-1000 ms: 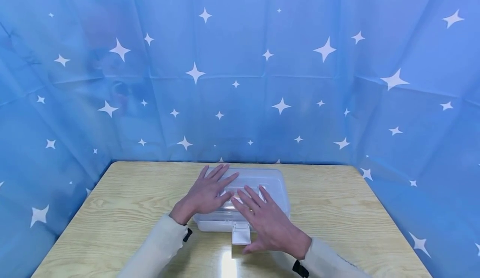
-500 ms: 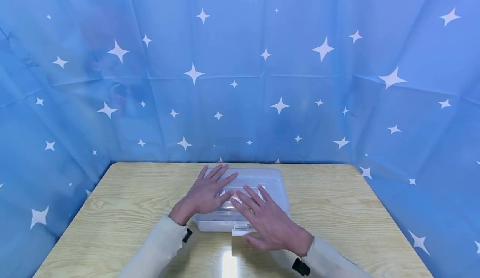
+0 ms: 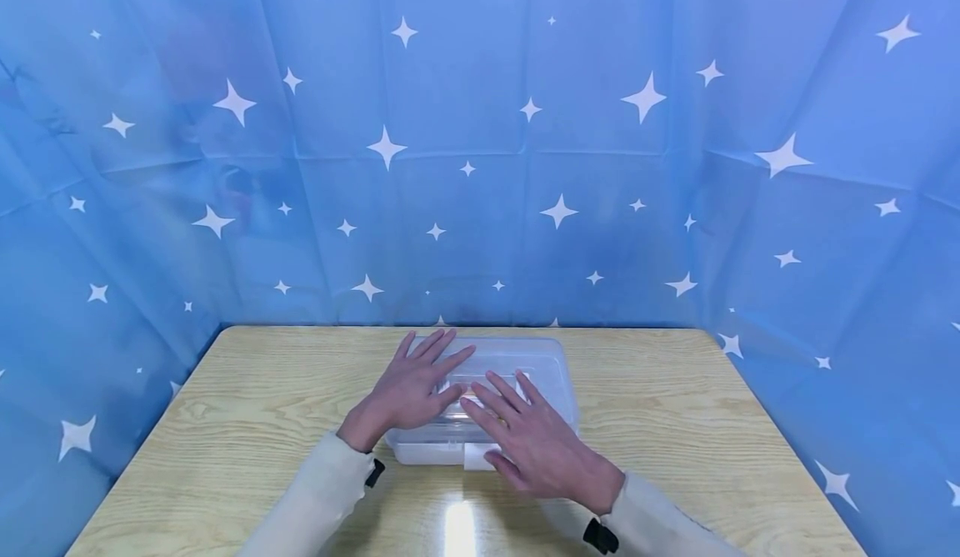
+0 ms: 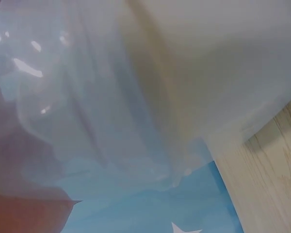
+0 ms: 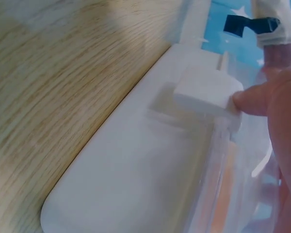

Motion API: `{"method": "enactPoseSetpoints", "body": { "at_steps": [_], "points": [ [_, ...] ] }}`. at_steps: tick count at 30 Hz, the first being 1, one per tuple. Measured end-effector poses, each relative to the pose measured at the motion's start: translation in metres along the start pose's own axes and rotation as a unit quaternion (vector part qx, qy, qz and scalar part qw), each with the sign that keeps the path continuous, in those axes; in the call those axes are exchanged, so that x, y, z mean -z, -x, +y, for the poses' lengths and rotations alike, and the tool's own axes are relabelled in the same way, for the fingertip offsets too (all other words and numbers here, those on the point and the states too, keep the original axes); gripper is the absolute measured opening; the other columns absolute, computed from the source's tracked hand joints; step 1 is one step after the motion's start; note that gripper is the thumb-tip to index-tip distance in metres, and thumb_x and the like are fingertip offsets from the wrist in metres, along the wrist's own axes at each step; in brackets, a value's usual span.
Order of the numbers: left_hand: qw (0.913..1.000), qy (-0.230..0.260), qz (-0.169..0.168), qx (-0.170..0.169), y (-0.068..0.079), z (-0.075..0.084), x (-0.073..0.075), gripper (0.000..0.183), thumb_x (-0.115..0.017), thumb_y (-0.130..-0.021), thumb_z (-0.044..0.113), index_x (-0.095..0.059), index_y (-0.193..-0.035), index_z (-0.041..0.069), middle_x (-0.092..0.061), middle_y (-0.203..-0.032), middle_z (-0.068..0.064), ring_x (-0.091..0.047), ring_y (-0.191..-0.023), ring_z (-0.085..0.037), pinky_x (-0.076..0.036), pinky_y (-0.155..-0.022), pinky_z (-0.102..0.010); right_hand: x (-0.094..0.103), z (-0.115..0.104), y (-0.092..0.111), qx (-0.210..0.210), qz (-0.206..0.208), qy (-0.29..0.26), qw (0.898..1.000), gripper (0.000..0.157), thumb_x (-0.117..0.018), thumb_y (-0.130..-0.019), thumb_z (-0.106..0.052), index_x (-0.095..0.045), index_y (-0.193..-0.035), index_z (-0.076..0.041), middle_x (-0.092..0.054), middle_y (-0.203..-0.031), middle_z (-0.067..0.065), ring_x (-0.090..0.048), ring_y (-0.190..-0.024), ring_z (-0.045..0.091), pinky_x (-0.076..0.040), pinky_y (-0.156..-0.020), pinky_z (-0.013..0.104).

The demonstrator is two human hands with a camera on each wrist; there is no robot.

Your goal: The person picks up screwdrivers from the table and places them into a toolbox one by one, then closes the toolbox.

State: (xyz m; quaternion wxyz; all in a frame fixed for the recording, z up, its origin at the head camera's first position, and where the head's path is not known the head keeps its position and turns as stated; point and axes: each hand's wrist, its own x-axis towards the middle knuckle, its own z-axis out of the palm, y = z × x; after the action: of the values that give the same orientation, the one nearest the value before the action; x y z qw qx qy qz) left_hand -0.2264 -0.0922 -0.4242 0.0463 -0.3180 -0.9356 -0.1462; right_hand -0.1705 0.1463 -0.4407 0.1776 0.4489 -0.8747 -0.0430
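Note:
A translucent plastic storage box (image 3: 553, 367) with a lid sits near the table's far edge, and a white latch (image 3: 475, 457) hangs at the middle of its front. My left hand (image 3: 405, 390) lies spread over the left part of the lid, fingers pointing away. On the right part of the lid rest the spread fingers of my right hand (image 3: 543, 453). Its thumb is at the latch, and in the right wrist view the thumb tip presses against the latch flap (image 5: 208, 90). That flap stands out slightly from the box's white front wall (image 5: 131, 165).
The wooden table (image 3: 262, 424) spreads out around the box. Behind and at both sides hangs a blue curtain (image 3: 480, 123) with white stars. Each sleeve carries a black strap (image 3: 601, 537) at the wrist. In the left wrist view the box wall (image 4: 97, 126) fills most of the picture.
The latch flap has swung up from sticking out toward the front to lying near the box's front wall, with my right thumb moving up along with it. My left hand has stayed put.

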Motion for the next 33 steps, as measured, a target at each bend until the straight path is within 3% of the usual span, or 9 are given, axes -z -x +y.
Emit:
{"method": "enactPoseSetpoints", "body": {
  "at_steps": [11,22,28,33],
  "points": [
    [0.9999,0.003,0.010,0.004,0.0003,-0.0001,-0.0015,0.056,-0.041,-0.102,0.051,-0.041,-0.153,0.026,-0.027,-0.162,-0.009,-0.022,-0.151,-0.031,-0.007,-0.120,-0.061,-0.0020,-0.0013,-0.0005,-0.005,-0.001,0.001,1.000,0.076,-0.065,-0.093,-0.038,-0.029,-0.156,-0.015,-0.033,-0.160,0.009,-0.026,-0.149,0.033,-0.031,-0.114,0.060],
    [0.9998,0.004,0.018,0.002,0.0005,-0.0012,-0.0037,0.056,-0.041,-0.102,0.051,-0.042,-0.152,0.026,-0.029,-0.162,-0.010,-0.023,-0.150,-0.032,-0.008,-0.120,-0.061,-0.0057,-0.0042,-0.0013,-0.022,0.029,0.009,0.999,0.072,-0.062,-0.094,-0.045,-0.035,-0.154,-0.016,-0.040,-0.156,0.007,-0.032,-0.146,0.031,-0.034,-0.112,0.059],
    [0.9998,0.007,0.018,0.004,0.0006,-0.0014,-0.0032,0.056,-0.040,-0.102,0.053,-0.041,-0.152,0.027,-0.029,-0.161,-0.010,-0.023,-0.150,-0.031,-0.008,-0.120,-0.061,-0.0080,-0.0042,-0.0023,-0.026,0.028,0.022,0.999,0.080,-0.067,-0.089,-0.054,-0.036,-0.153,-0.017,-0.041,-0.155,0.007,-0.033,-0.146,0.031,-0.035,-0.112,0.059],
    [0.9998,0.006,0.016,0.002,0.0004,-0.0013,-0.0029,0.055,-0.040,-0.103,0.050,-0.041,-0.152,0.027,-0.028,-0.162,-0.010,-0.023,-0.150,-0.031,-0.008,-0.120,-0.061,-0.0099,-0.0050,-0.0031,-0.036,0.028,0.022,0.999,0.097,-0.076,-0.077,-0.062,-0.036,-0.153,-0.017,-0.042,-0.154,0.007,-0.032,-0.146,0.031,-0.033,-0.113,0.059]
  ]
}}
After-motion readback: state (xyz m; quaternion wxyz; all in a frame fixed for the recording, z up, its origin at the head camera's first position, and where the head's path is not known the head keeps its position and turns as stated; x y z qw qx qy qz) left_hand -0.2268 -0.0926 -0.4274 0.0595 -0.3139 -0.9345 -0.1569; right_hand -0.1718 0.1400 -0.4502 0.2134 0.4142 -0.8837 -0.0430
